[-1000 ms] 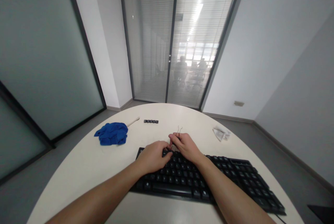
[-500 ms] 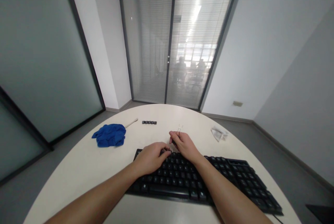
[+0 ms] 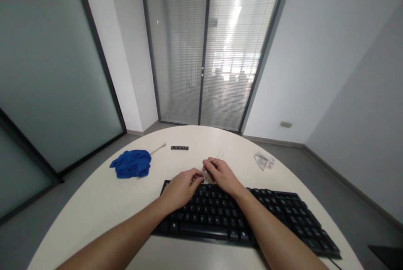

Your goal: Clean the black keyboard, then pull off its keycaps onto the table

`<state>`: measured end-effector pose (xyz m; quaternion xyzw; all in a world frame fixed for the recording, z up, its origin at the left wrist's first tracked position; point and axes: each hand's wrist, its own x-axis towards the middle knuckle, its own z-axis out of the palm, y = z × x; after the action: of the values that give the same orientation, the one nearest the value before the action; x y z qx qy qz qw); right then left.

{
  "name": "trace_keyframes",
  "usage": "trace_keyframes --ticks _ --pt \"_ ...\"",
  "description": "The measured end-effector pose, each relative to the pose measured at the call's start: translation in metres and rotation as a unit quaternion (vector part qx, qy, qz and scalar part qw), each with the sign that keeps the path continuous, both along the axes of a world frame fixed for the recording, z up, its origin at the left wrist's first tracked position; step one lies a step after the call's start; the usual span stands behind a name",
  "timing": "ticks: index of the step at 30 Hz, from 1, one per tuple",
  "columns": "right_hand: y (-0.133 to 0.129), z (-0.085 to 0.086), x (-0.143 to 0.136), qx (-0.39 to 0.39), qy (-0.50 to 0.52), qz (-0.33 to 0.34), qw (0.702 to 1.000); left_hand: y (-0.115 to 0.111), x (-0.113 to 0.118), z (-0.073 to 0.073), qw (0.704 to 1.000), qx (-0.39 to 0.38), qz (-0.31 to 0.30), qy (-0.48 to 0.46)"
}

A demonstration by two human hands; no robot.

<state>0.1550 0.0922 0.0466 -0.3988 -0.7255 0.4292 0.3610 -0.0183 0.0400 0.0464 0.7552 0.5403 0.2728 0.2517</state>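
A black keyboard (image 3: 208,219) lies across the table in front of me, partly hidden by my forearms. Over its upper left edge, my left hand (image 3: 184,184) is closed, pinching a small dark piece (image 3: 202,181) that looks like a keycap. My right hand (image 3: 222,173) is closed around the dark handle of a wire keycap puller (image 3: 220,155), whose thin wire prongs point away from me. Some pale, tissue-like material (image 3: 207,177) shows between the two hands. Fingers hide most of what lies there.
A short row of black keycaps (image 3: 179,148) sits farther back. To the left are a crumpled blue cloth (image 3: 132,163) and a thin pale stick (image 3: 158,148). A crumpled white wrapper or tissue (image 3: 264,161) lies to the right. The round table (image 3: 103,207) curves away at both sides.
My left fingertips have drawn slightly left and back from the right hand. The puller's prongs have tilted a little to the right. The keyboard stays put.
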Motion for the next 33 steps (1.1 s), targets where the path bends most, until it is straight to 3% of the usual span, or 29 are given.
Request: trace_keyframes --ticks 8,17,33 --pt "-0.0012 -0.0009 -0.0003 0.008 0.009 0.032 0.999 0.0044 -0.0001 -0.0045 1.000 0.021 -0.005 -0.004" --pt "0.0041 0.0006 -0.0015 0.006 0.019 -0.037 0.999 0.0075 0.0004 -0.0072 0.998 0.010 0.006 -0.062" --pt "0.0067 -0.0054 0.0020 0.004 0.037 0.006 0.999 0.0071 0.0000 -0.0048 0.998 -0.025 0.016 -0.062"
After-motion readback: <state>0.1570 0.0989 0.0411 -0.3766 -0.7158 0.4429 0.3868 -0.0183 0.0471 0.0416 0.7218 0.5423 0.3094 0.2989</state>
